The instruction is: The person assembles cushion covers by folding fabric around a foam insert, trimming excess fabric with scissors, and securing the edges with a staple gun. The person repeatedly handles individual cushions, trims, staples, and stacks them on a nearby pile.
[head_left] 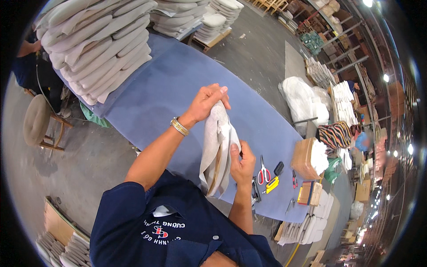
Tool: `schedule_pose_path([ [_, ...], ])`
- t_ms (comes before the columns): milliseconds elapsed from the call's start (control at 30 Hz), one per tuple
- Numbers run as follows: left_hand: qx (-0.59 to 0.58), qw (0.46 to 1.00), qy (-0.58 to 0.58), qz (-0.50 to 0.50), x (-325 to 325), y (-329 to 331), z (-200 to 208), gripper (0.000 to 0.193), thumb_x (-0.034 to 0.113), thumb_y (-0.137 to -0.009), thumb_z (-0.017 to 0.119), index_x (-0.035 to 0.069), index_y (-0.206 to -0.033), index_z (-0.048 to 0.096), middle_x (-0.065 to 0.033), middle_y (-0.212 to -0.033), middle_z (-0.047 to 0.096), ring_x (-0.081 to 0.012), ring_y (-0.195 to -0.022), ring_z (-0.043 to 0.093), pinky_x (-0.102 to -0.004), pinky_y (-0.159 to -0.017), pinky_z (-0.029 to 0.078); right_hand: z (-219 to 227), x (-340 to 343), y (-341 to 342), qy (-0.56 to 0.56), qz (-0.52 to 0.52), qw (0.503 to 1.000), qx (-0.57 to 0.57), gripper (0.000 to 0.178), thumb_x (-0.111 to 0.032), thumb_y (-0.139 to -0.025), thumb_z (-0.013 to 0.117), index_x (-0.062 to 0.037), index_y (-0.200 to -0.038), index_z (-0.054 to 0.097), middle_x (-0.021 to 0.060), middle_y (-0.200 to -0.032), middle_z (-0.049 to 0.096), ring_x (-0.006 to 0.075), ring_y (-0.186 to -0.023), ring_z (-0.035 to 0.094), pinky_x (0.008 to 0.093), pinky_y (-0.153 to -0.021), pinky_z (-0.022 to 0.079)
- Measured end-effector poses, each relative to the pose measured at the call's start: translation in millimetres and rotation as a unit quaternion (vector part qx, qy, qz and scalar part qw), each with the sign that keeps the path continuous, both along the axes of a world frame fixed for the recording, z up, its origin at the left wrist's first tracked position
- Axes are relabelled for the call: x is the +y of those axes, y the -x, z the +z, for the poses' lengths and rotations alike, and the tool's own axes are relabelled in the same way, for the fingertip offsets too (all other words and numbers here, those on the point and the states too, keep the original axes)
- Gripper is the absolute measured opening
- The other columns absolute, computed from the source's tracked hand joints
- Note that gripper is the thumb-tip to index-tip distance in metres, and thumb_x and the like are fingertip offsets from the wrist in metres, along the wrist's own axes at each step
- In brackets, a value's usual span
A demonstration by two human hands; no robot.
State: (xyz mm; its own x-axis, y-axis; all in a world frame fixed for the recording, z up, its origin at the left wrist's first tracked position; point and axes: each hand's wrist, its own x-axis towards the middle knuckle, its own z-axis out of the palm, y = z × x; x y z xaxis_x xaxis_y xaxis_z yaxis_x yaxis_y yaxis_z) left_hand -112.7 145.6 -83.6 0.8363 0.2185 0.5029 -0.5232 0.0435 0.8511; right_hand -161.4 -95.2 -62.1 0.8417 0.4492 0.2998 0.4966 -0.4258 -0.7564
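A light grey fabric-covered seat pad (210, 147) is held on edge in front of my chest, above the blue worktable (173, 80). Loose cloth hangs about it, and a strip of tan board shows between the folds. My left hand (207, 103), with a gold and silver watch at the wrist, closes over the pad's top end. Lower on the right side, my right hand (243, 163) pinches the fabric edge between thumb and fingers. To the right of that hand lie red-handled scissors (263, 175) and a yellow cutter (271, 185). The pad's far face is hidden.
A tall stack of grey pads (95, 49) stands at the table's far left, near another person (33, 66). At the right end are a carton with white stuffing (304, 155), a small box (310, 193) and pliers (295, 179). A round stool (38, 120) stands left.
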Motion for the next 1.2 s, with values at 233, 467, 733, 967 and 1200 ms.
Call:
schedule_pose_path([
  [233, -0.018, 0.999, -0.032, 0.022, -13.4, 7.8, 3.6, 0.056, 0.029, -0.110, 0.041, 0.005, -0.074, 0.078, -0.0063, -0.076, 0.073, -0.0215, -0.094, 0.066, -0.0465, -0.119, 0.025, -35.1, -34.6, 13.6, -0.016, -0.035, 0.995, 0.092, 0.027, -0.020, -0.103, 0.063, 0.0033, -0.114, 0.068, 0.0169, -0.094, 0.071, 0.0233, -0.085, 0.069, 0.0366, -0.077, 0.053],
  [467, -0.057, 0.997, -0.042, 0.043, -23.2, 13.8, 9.1, 0.059, 0.033, -0.112, 0.037, 0.006, -0.082, 0.079, -0.0053, -0.084, 0.074, -0.0227, -0.099, 0.064, -0.0451, -0.114, 0.030, -74.2, -61.3, 54.0, -0.018, -0.026, 0.988, 0.150, 0.045, -0.025, -0.095, 0.070, -0.0005, -0.133, 0.064, 0.0224, -0.115, 0.073, 0.0316, -0.108, 0.072, 0.0411, -0.096, 0.054],
  [733, -0.058, 0.998, -0.020, 0.030, -47.0, 2.8, 4.3, 0.060, 0.036, -0.115, 0.029, 0.006, -0.103, 0.080, -0.0093, -0.112, 0.077, -0.0283, -0.132, 0.059, -0.0480, -0.125, 0.019, -66.3, -71.9, 52.8, 0.025, -0.054, 0.983, 0.171, 0.041, -0.023, -0.101, 0.059, -0.0013, -0.136, 0.064, 0.0266, -0.111, 0.072, 0.0402, -0.105, 0.072, 0.0427, -0.091, 0.054],
  [967, -0.011, 0.998, 0.014, 0.054, -75.0, 19.7, -4.3, 0.061, 0.046, -0.110, 0.035, 0.002, -0.142, 0.062, -0.0142, -0.156, 0.052, -0.0319, -0.158, 0.023, -0.0449, -0.129, 0.012, -66.2, -102.5, 34.3, 0.130, 0.010, 0.983, 0.127, 0.027, -0.021, -0.098, 0.057, 0.0022, -0.108, 0.067, 0.0286, -0.092, 0.068, 0.0470, -0.088, 0.068, 0.0495, -0.078, 0.052],
  [1200, 0.018, 0.998, 0.055, 0.028, -153.4, 47.0, -21.7, 0.062, 0.043, -0.112, 0.044, 0.009, -0.163, 0.034, -0.0156, -0.174, 0.017, -0.0298, -0.162, 0.009, -0.0415, -0.130, 0.011, -63.1, -119.0, -6.5, 0.055, 0.160, 0.986, -0.001, 0.026, -0.022, -0.097, 0.065, 0.0013, -0.108, 0.072, 0.0250, -0.096, 0.072, 0.0482, -0.091, 0.068, 0.0506, -0.082, 0.054],
])
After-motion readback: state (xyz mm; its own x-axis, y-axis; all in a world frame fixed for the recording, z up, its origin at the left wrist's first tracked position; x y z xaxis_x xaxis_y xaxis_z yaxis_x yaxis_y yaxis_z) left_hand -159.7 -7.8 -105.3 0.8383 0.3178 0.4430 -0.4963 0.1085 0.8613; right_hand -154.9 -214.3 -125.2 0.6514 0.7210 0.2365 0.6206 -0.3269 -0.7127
